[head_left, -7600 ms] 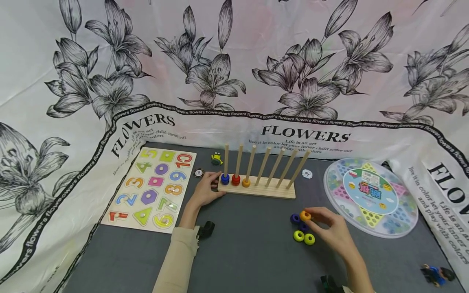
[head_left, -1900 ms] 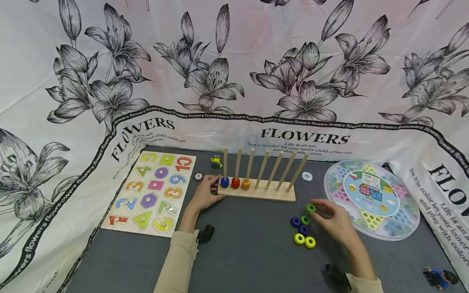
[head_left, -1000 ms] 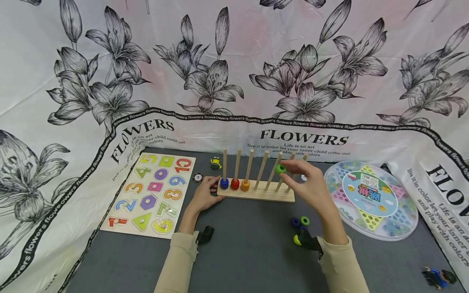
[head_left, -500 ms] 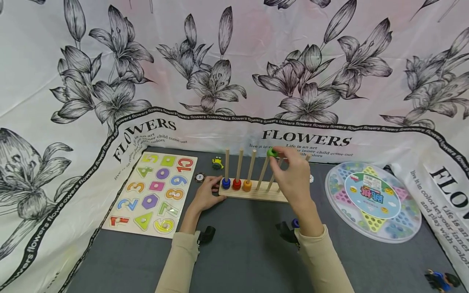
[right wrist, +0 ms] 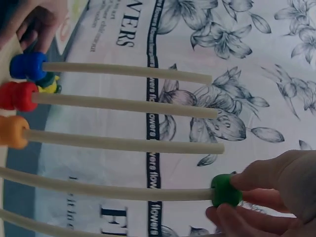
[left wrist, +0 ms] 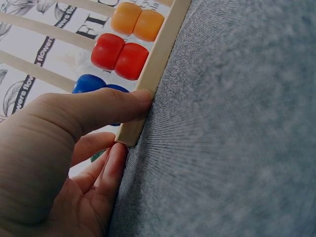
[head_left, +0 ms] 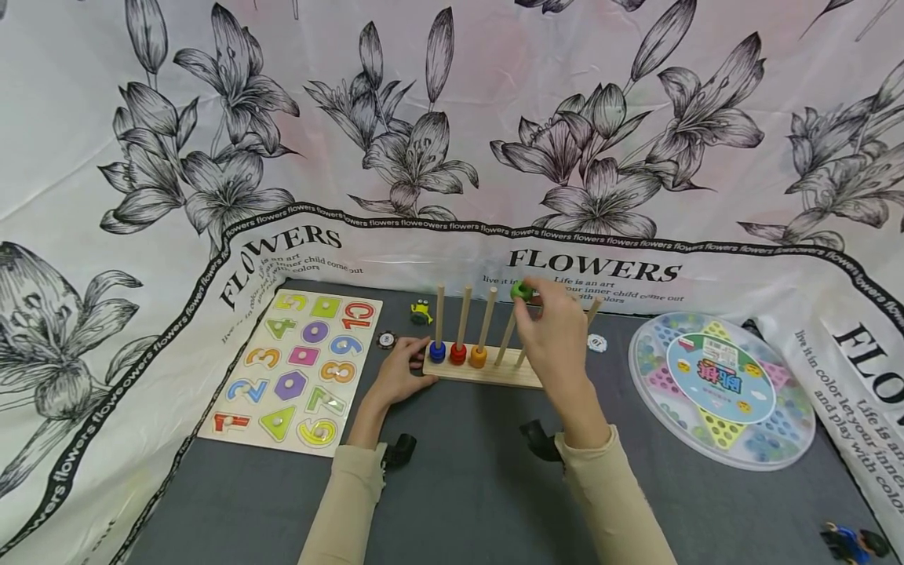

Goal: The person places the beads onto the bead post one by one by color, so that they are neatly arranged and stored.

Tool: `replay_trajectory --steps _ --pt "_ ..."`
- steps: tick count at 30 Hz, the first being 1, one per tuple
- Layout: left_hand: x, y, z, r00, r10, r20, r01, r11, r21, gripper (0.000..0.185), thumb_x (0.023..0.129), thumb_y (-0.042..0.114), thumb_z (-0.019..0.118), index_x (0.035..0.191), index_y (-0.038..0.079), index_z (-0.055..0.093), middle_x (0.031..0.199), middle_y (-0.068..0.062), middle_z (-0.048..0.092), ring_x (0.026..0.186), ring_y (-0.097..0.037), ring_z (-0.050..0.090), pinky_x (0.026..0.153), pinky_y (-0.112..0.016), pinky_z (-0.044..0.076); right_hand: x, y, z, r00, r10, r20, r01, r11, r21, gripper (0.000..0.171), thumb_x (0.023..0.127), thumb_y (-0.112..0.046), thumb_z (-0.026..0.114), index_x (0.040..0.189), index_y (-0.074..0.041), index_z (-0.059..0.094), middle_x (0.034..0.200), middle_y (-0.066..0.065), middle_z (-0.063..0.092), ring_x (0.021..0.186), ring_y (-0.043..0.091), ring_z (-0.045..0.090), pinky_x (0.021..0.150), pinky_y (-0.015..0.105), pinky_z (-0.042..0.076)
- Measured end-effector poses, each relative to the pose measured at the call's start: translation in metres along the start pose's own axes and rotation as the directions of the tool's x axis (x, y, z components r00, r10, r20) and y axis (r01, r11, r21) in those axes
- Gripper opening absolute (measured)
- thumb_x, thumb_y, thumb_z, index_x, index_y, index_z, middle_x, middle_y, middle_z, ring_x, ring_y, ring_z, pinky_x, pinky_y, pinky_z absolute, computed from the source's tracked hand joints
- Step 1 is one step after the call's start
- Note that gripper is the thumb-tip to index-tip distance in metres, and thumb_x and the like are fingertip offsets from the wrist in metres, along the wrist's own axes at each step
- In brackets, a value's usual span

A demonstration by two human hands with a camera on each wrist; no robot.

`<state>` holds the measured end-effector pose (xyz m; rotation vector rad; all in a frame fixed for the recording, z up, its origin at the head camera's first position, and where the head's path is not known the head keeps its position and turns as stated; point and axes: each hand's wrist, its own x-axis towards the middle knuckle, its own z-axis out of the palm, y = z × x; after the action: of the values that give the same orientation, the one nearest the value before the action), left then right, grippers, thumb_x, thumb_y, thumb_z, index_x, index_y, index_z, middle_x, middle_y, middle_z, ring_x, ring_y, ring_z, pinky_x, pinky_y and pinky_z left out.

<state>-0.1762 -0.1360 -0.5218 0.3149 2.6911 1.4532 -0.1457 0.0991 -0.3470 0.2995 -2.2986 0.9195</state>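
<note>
**A:** Why is the left hand point(head_left: 395, 377) parked at the end of the wooden peg rack point(head_left: 487, 375)?

**B:** To steady it, I'd judge. In the left wrist view the thumb point(left wrist: 106, 106) lies along the base's front edge and the fingers curl round its corner, so the rack can't slide on the grey tabletop point(head_left: 466, 479) while the other hand works above.

**A:** And the right hand point(head_left: 558, 337)?

**B:** It pinches a green ring point(head_left: 523, 291) between thumb and fingertips, right at the tip of the fourth peg point(right wrist: 106, 190). The first three pegs already carry blue point(head_left: 438, 351), red point(head_left: 458, 354) and orange rings point(head_left: 479, 357) at the bottom.

**A:** Is the green ring actually threaded on?

**B:** Hard to say; in the right wrist view the peg's end meets the ring, but the fingers cover the hole.

**A:** Anything else hidden?

**B:** The right hand and sleeve block the rack's right half and whatever lies on the table behind them.
</note>
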Motion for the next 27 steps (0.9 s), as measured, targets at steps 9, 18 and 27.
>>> replay_trajectory --steps 9,18,27 --pt "0.000 -0.001 -0.001 1.000 0.009 0.001 -0.009 1.000 0.015 0.073 0.079 0.007 0.082 0.145 0.002 0.049 0.131 -0.016 0.046 0.109 -0.028 0.058 0.094 -0.037 0.055 -0.026 0.013 0.013 0.996 0.080 -0.050 -0.063 0.955 0.289 0.035 0.087 0.006 0.068 0.122 0.009 0.064 0.107 0.024 0.070 0.092 0.037 0.071 0.081 0.046 0.060" --pt "-0.001 0.002 -0.001 1.000 -0.001 0.002 0.001 1.000 0.002 0.073 0.080 0.008 0.082 0.145 0.003 0.048 0.132 -0.016 0.046 0.110 -0.029 0.058 0.095 -0.039 0.054 -0.054 0.030 0.030 0.983 0.179 0.044 -0.184 0.933 0.308 0.040 0.087 0.004 0.069 0.126 0.011 0.061 0.112 0.026 0.068 0.096 0.041 0.068 0.085 0.049 0.058" --pt "0.000 0.001 0.000 1.000 0.003 0.003 -0.003 1.000 0.005 0.073 0.080 0.008 0.082 0.145 0.003 0.048 0.133 -0.017 0.045 0.111 -0.030 0.058 0.095 -0.039 0.054 -0.086 0.057 0.052 0.920 0.318 0.227 -0.376 0.879 0.293 0.040 0.088 -0.002 0.069 0.124 0.012 0.061 0.114 0.031 0.065 0.103 0.044 0.066 0.089 0.048 0.057"
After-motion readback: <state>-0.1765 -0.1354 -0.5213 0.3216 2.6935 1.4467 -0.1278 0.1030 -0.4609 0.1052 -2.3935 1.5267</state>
